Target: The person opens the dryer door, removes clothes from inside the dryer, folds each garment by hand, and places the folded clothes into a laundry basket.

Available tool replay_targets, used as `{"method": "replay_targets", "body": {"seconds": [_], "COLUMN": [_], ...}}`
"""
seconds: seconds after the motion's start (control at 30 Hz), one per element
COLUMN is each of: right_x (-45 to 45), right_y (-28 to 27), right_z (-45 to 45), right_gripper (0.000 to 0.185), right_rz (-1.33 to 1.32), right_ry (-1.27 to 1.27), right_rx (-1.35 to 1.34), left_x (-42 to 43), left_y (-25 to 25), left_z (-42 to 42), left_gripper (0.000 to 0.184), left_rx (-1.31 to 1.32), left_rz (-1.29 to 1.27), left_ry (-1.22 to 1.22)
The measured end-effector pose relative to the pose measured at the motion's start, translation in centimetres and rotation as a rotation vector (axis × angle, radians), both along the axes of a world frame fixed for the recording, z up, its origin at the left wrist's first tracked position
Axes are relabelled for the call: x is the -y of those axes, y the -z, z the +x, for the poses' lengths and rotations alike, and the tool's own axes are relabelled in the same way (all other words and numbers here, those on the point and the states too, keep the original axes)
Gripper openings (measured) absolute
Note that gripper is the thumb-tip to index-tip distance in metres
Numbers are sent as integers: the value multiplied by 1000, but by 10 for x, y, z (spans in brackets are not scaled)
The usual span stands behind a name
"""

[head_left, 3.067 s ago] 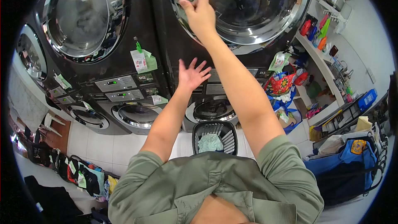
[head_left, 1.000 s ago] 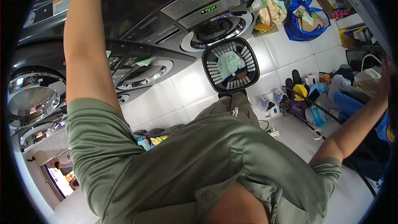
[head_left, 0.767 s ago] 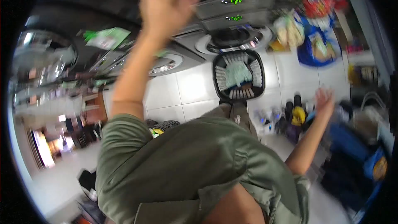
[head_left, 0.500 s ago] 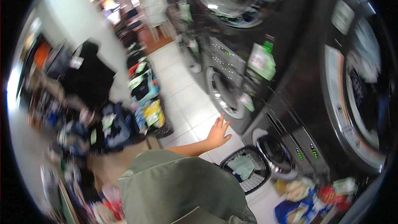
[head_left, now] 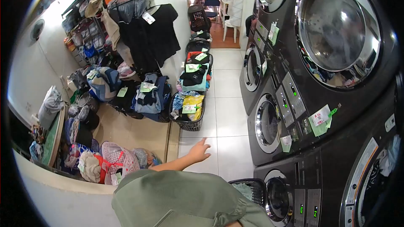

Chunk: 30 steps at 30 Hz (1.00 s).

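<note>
My left hand (head_left: 199, 151) is stretched forward over the white tiled floor (head_left: 227, 115), beyond the green cloth of my clothing (head_left: 181, 197). Its fingers point away from me, and nothing is in it. Nearest ahead of it stands a black basket (head_left: 188, 125) of folded clothes, with a yellow piece and a paper tag on top. To its lower right, a dark laundry basket (head_left: 259, 187) with pale green cloth is partly hidden by my clothing. My right hand is out of view; only a small patch of skin shows at the bottom edge.
Stacked dark washing machines (head_left: 286, 101) line the right side, one with its drum open and laundry inside (head_left: 385, 164). More tagged clothes baskets (head_left: 195, 69) run along the left of the aisle. Black garments (head_left: 147, 33) hang at left. Bagged laundry (head_left: 120, 159) sits on a low ledge.
My view has swung up and to the right, so the aisle now runs straight ahead. The laundry basket beside me has slipped lower in view, mostly behind my clothing. My left hand stays outstretched.
</note>
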State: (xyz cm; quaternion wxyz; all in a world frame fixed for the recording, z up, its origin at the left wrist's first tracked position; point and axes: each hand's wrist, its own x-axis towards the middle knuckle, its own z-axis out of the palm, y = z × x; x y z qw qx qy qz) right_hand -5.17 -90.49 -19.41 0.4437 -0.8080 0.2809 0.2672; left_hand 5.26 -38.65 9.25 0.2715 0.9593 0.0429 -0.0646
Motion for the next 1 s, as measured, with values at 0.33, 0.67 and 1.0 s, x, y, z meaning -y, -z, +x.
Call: {"method": "replay_targets", "body": {"seconds": [0.33,0.67,1.0], "right_x": [-131,-43,-85], "right_y": [-160,-48,-83], "right_z": [53,-54,-164], "right_gripper": [29,24,26], "right_rz": [106,-20,38], "right_ry": [-248,31,581], "right_rx": [-34,-20,-90], "left_x": [-2,33,100], "left_y": [25,0,14], "left_z": [-19,39,56], "left_gripper": [38,33,33], "left_rx": [-46,63,11], "left_rz": [-65,-94,-137], "left_ry": [-86,182,590]}}
